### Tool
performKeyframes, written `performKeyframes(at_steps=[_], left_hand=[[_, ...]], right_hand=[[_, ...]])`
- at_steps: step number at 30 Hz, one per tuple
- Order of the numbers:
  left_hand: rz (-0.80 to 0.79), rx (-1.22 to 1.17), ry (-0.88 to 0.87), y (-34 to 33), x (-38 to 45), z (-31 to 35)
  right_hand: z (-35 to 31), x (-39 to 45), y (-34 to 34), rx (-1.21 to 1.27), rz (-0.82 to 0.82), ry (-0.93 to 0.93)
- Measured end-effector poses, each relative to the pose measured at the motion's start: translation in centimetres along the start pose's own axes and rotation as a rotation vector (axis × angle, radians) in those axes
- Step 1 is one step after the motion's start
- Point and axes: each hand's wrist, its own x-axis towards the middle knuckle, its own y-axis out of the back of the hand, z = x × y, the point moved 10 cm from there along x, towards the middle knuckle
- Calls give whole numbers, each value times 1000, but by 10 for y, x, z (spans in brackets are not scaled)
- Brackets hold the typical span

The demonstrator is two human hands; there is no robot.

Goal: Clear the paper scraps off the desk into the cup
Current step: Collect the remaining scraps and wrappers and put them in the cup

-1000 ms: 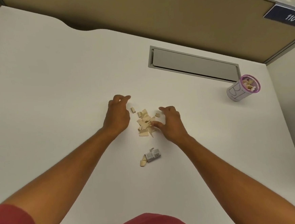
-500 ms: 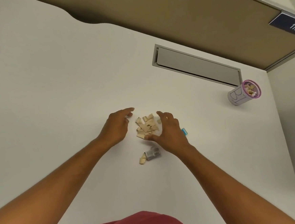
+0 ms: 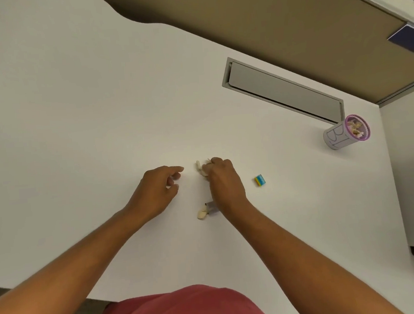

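Your right hand (image 3: 224, 180) is now closing around the scraps (image 3: 200, 168) it gathered, well left of the cup (image 3: 345, 133); your left hand (image 3: 157, 189) is hanging loosely curled, holding nothing.

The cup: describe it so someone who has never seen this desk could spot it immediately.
Follow the grey recessed panel in the white desk to its right end. The cup stands just beyond it, near the desk's far right corner. It is the only container here: grey, purple-rimmed, with black letters drawn on its side and paper scraps inside.
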Motion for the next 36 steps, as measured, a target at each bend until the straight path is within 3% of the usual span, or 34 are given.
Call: performKeyframes(at_steps=[4, 10, 16, 20, 26, 32, 36], left_hand=[[-135, 48, -50, -20, -16, 3], [-212, 288, -175, -57, -32, 27], [-221, 385, -196, -77, -30, 45], [-261, 356, -147, -73, -20, 41], [-145, 211, -144, -54, 10, 48], [-101, 241, -235, -60, 32, 69], [24, 334, -276, -53, 34, 72]], right_hand=[[20, 6, 2, 113, 40, 70], [83, 2, 10, 708, 170, -316], [113, -16, 10, 888, 180, -393], [118, -28, 1, 888, 188, -409], [116, -34, -12, 874, 167, -411], [111, -31, 7, 826, 249, -299], [95, -28, 4, 679, 148, -159]])
